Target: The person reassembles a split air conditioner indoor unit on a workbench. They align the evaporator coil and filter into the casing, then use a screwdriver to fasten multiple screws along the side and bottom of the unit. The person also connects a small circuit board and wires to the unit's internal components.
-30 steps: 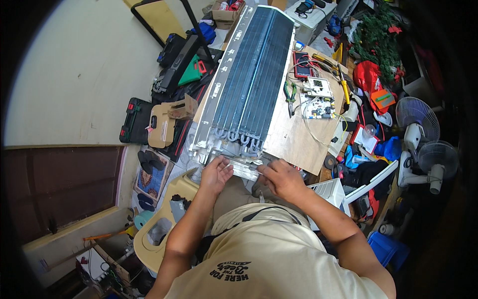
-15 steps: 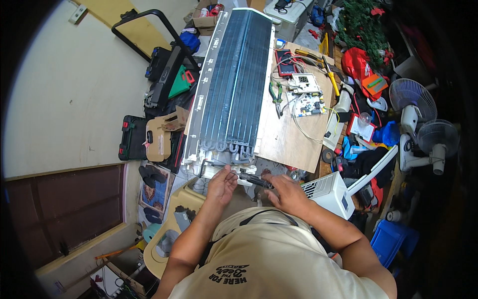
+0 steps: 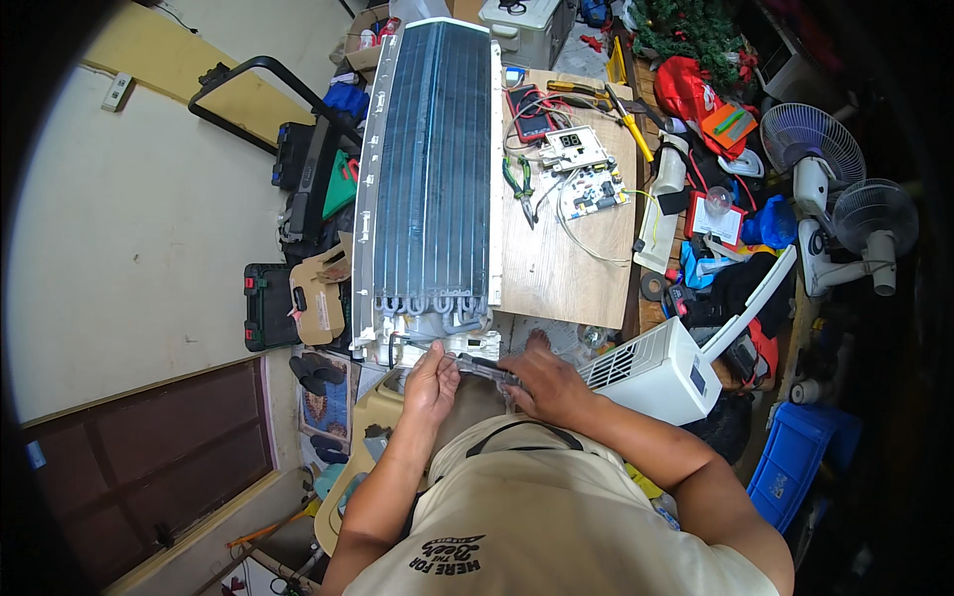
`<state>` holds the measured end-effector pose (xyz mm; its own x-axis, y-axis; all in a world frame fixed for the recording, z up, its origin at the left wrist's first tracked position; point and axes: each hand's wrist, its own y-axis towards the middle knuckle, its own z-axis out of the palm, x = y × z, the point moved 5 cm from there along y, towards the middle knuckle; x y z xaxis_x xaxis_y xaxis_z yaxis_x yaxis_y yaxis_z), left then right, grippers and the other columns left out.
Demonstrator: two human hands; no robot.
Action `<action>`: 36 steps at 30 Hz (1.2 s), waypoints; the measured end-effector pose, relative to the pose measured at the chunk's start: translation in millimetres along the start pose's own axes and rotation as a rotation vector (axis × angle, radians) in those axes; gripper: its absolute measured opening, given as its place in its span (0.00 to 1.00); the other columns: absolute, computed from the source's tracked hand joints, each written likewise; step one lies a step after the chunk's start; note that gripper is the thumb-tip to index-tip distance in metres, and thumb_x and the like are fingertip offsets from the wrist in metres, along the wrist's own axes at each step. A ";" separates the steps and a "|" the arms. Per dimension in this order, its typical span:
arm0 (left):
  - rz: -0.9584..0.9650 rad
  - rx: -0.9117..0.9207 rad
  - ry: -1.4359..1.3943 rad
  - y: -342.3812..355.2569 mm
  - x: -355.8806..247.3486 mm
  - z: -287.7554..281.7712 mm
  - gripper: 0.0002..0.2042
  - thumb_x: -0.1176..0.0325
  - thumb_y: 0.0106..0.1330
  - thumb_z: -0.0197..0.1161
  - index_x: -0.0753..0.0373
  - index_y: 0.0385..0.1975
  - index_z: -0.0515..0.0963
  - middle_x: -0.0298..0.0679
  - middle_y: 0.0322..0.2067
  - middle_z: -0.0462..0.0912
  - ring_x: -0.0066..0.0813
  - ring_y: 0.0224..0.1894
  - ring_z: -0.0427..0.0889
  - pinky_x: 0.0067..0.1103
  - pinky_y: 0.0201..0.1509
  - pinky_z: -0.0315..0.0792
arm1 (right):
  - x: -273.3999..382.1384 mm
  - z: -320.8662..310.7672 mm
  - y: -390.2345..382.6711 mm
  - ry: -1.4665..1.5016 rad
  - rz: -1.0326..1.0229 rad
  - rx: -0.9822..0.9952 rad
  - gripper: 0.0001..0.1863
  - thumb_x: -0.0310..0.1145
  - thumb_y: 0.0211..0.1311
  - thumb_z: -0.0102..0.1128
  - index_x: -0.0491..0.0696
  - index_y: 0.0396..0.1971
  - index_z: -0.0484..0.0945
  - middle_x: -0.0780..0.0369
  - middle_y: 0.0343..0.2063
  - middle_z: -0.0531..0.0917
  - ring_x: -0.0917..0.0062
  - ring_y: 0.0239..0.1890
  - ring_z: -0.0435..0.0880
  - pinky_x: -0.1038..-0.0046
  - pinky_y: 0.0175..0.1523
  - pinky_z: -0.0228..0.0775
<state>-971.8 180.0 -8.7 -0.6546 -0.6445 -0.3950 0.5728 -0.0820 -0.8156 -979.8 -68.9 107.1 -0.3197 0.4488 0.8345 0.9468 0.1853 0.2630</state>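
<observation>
My left hand [image 3: 432, 383] is closed in a pinch at the lower end of an air conditioner's finned coil unit [image 3: 429, 179]. A thin dark wire [image 3: 395, 343] bends from the unit's end toward those fingers. My right hand [image 3: 552, 382] is curled around the right end of a slim, dark, elongated tool [image 3: 484, 368] whose exact kind I cannot make out. The tool's left end reaches the left fingertips. Curved metal pipe ends [image 3: 427, 306] show just beyond the hands.
Right of the coil, a wooden board [image 3: 586, 278] bears pliers [image 3: 519, 189], a red multimeter [image 3: 532, 111] and a circuit board [image 3: 596, 192]. A white plastic housing [image 3: 651, 377] stands near my right forearm. Two fans [image 3: 813, 144] and a blue crate [image 3: 800, 462] are farther right.
The view has shifted, so the coil and board appear farther left. Both hands stay at the coil's lower end with the dark tool between them.
</observation>
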 end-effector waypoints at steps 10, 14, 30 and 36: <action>0.028 0.004 0.021 -3.3 -3.3 9.4 0.07 0.65 0.78 0.71 0.59 0.46 0.83 0.38 0.42 0.91 0.26 0.40 0.90 0.20 0.41 0.86 | -7.1 -6.2 11.4 -0.066 0.012 0.070 0.17 0.46 0.73 0.71 0.45 0.39 0.87 0.50 0.32 0.86 0.50 0.34 0.87 0.49 0.42 0.79; 0.035 0.040 -0.051 -5.5 -2.3 11.9 0.07 0.64 0.77 0.72 0.58 0.45 0.83 0.37 0.39 0.91 0.26 0.37 0.90 0.20 0.40 0.86 | -17.2 -1.4 13.2 -0.004 0.221 0.234 0.18 0.47 0.71 0.72 0.45 0.43 0.87 0.50 0.34 0.87 0.50 0.36 0.87 0.51 0.44 0.80; 0.113 0.044 0.020 -1.8 -10.3 11.6 0.09 0.62 0.77 0.72 0.59 0.44 0.82 0.37 0.37 0.90 0.25 0.34 0.88 0.21 0.39 0.85 | -38.0 10.9 15.6 -0.039 0.530 0.557 0.23 0.45 0.67 0.75 0.44 0.52 0.83 0.50 0.35 0.89 0.50 0.37 0.88 0.52 0.46 0.79; 0.045 -0.025 0.035 5.7 -4.8 1.7 0.09 0.61 0.80 0.68 0.59 0.46 0.83 0.38 0.35 0.90 0.24 0.34 0.91 0.19 0.36 0.87 | 0.6 1.4 28.3 -0.250 -0.069 0.307 0.22 0.41 0.72 0.73 0.44 0.58 0.82 0.52 0.37 0.90 0.54 0.37 0.89 0.56 0.44 0.79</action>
<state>-964.5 181.4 -10.7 -0.6453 -0.6202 -0.4460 0.5900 -0.0337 -0.8067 -953.3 -62.2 114.3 -0.4166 0.6182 0.6665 0.8803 0.4575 0.1258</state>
